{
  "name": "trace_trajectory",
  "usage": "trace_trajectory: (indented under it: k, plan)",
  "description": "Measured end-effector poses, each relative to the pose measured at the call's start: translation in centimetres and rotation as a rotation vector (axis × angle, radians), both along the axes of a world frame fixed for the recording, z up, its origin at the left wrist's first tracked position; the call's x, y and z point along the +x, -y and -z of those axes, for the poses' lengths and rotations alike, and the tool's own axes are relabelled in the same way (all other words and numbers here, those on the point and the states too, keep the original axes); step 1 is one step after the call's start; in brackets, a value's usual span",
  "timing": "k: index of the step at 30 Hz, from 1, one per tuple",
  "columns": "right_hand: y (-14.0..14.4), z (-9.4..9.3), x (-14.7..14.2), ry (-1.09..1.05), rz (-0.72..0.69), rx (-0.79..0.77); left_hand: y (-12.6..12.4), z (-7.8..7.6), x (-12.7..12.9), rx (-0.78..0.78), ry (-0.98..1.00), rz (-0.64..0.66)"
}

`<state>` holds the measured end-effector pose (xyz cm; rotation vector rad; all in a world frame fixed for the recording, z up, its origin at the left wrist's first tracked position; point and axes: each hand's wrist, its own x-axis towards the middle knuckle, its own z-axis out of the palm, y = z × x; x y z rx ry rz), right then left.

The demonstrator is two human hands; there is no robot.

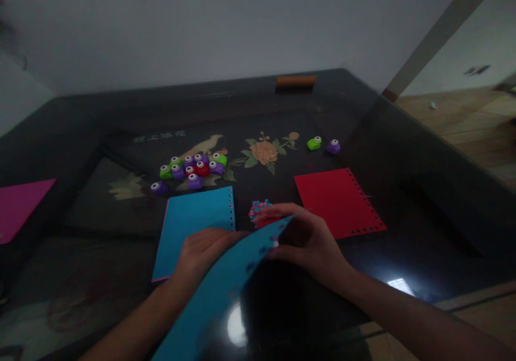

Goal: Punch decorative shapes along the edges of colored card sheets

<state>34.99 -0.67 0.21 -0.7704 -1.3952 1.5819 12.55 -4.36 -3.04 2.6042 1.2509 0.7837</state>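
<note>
A blue sheet of paper (226,280) bends upward in front of me, with a row of punched holes along its right edge. My left hand (203,250) grips it from the left, fingers partly hidden behind the sheet. Curled round its holed edge is my right hand (312,237), thumb below and fingers above; a small pale spot shows by the thumb, too blurred to name. Just beyond the fingers lies a pile of punched paper dots (258,208), pink, blue and red. Another blue sheet (197,210), holed along its right side, lies flat under my left hand.
A red sheet (334,202) with holes along two edges lies at right. Several eye-topped craft punches (195,181) cluster left of centre; a green one (314,143) and a purple one (333,146) stand apart. A pink sheet (24,207) and a brown roll (296,81) lie farther off.
</note>
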Motion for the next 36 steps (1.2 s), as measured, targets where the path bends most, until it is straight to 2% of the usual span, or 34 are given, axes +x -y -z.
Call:
trace_trajectory:
  k: [3, 5, 10, 15, 20, 23, 25, 28, 32, 36]
  plan:
    - [0.6, -0.1, 0.5, 0.048, 0.004, 0.293, -0.9, -1.9, -0.2, 0.153, 0.047, 0.098]
    - [1.0, 0.1, 0.8, 0.035, -0.021, 0.426, -0.8, -2.8, -0.2, 0.214, 0.039, 0.134]
    - [1.7, 0.5, 1.4, 0.078, -0.063, 0.579, 0.5, -3.8, 0.0, 0.221, 0.026, 0.072]
    - [2.0, -0.4, 1.7, 0.135, -0.104, 0.818, 0.9, -4.3, 0.1, 0.222, 0.041, 0.066]
    - [2.3, -1.2, 2.0, 0.261, -0.110, 0.826, 0.5, -4.5, -0.1, 0.278, 0.053, 0.162]
    - [2.1, -0.7, 2.0, 0.212, -0.102, 0.966, 0.8, -4.5, 0.0, 0.253, 0.052, 0.111]
    - [1.9, -0.2, 1.9, 0.178, -0.098, 1.006, 1.2, -4.6, 0.1, 0.215, 0.066, 0.083]
    - [1.8, -0.3, 2.1, 0.219, -0.134, 0.985, 1.6, -4.7, 0.3, 0.163, 0.076, 0.066]
    - [2.0, -1.7, 2.6, 0.329, -0.229, 0.915, 1.9, -5.0, 0.4, 0.125, 0.070, 0.038]
    - [2.0, -1.9, 2.4, 0.295, -0.246, 0.930, 1.8, -5.0, 0.5, 0.133, 0.066, 0.051]
